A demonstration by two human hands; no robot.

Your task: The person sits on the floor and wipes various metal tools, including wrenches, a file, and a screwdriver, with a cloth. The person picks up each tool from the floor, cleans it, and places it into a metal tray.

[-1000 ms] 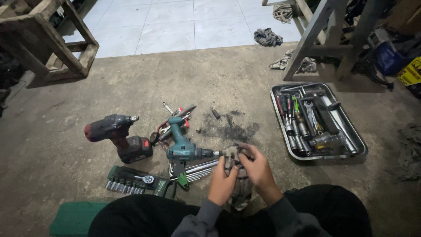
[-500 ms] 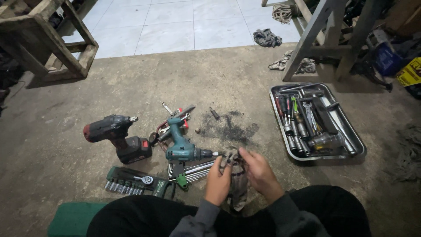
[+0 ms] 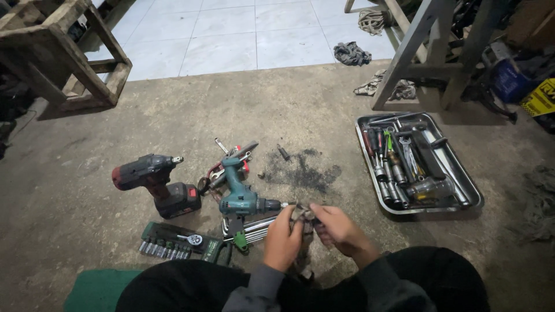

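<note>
The small grimy part (image 3: 302, 215), wrapped in what looks like a bit of dark rag, sits between my two hands just above my lap, in front of the teal drill (image 3: 240, 196) on the concrete floor (image 3: 173, 115). My left hand (image 3: 282, 240) is curled around it from below, and my right hand (image 3: 338, 228) has its fingers (image 3: 319, 212) pinched closed on its top edge; both are shut on it. Compared with half a second ago, my hands have drawn closer together and the bundle has turned a little, so I judge I am working it round in the rag rather than setting it down. Everything else has stayed put: the red-and-black driver (image 3: 156, 182), the socket set (image 3: 176, 242) by my knee, the dark stain (image 3: 303, 170), and the metal tray (image 3: 474, 199) of tools on my right.
</note>
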